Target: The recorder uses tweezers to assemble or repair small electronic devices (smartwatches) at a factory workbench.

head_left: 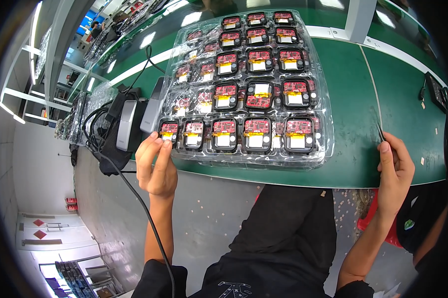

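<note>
A clear plastic tray (pixel 328 147) lies on the green table, holding rows of black square-cornered cases with red circuit boards, yellow tape and white blocks. At its front left corner, my left hand (pixel 157 166) has its fingertips closed on the lower edge of one such case (pixel 169 128). Whether this case rests in its pocket or is lifted a little, I cannot tell. In the middle of the second row, one case (pixel 258 95) is turned the other way round from its neighbours. Off to the right of the tray, my right hand (pixel 396 166) grips thin dark tweezers (pixel 380 130), their tips pointing away from me.
Grey box-shaped devices (pixel 126 125) and black cables stand left of the tray. One cable (pixel 144 203) hangs across my left forearm. A black adapter (pixel 436 92) lies at the table's far right. A person in dark clothing sits on a red stool (pixel 370 218) to my right.
</note>
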Available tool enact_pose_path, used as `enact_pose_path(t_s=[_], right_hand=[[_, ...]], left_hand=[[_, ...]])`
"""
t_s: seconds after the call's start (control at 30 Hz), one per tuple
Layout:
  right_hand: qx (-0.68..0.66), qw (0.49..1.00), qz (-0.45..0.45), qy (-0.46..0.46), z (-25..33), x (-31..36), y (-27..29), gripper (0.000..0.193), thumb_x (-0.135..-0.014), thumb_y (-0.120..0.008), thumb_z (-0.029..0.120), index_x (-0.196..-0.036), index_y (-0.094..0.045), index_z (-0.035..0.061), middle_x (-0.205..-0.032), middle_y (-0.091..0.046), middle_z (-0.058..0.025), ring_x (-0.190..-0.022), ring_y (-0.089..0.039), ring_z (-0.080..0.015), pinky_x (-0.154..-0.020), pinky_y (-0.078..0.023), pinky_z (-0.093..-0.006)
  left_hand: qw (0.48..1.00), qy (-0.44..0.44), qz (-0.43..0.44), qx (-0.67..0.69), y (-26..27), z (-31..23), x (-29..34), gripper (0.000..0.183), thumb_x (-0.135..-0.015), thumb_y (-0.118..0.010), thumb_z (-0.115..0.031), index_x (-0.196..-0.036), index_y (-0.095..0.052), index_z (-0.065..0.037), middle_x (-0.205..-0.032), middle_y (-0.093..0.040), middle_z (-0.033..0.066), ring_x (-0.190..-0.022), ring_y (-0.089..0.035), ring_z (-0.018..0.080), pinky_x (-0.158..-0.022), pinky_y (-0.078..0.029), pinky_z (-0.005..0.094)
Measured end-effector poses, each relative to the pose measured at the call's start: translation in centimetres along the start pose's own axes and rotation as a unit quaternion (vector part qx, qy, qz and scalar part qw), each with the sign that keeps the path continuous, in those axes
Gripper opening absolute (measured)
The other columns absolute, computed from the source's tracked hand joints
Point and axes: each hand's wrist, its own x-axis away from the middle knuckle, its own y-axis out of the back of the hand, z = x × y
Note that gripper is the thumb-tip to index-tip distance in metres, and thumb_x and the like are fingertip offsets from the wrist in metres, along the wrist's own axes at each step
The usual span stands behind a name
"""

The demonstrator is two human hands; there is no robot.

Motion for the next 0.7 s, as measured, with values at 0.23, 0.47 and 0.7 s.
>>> enact_pose_path(t_s=[0.23, 0.47, 0.7], right_hand=[[-0.004, 1.0, -0.002, -0.003, -0.2, 0.0, 0.2, 0.022, -0.101, -0.067, 0.014, -0.115, -0.07, -0.0018, -0.086, -0.057, 0.0031, -0.071, -0.047, -0.0034, -0.06, -0.036, -0.0207], [-0.007, 1.0, -0.005, -0.001, -0.1, 0.0, -0.1, 0.023, -0.1, -0.067, 0.015, -0.115, -0.07, -0.0018, -0.085, -0.057, 0.0032, -0.071, -0.047, -0.0034, -0.06, -0.036, -0.0207], [-0.009, 1.0, -0.008, -0.001, 0.2, 0.1, -0.3, 0.022, -0.1, -0.068, 0.015, -0.114, -0.07, -0.0024, -0.086, -0.057, 0.0027, -0.07, -0.046, -0.0034, -0.059, -0.035, -0.0208]], left_hand=[[1.0, 0.0, 0.02, -0.001, 0.2, -0.2, -0.3, 0.027, -0.076, -0.072, 0.017, -0.097, -0.076, 0.001, -0.097, -0.068, 0.01, -0.099, -0.071, 0.0319, -0.084, -0.059, 0.0421], [0.998, 0.033, 0.043, 0.018, 0.5, -0.4, -0.8, 0.032, -0.073, -0.069, 0.021, -0.098, -0.074, 0.001, -0.099, -0.068, 0.0116, -0.103, -0.07, 0.0332, -0.087, -0.059, 0.0422], [0.986, 0.099, 0.134, 0.031, 2.6, -1.3, -2.7, 0.04, -0.07, -0.062, 0.021, -0.103, -0.072, 0.001, -0.108, -0.067, 0.0129, -0.117, -0.064, 0.0386, -0.099, -0.054, 0.0453]])
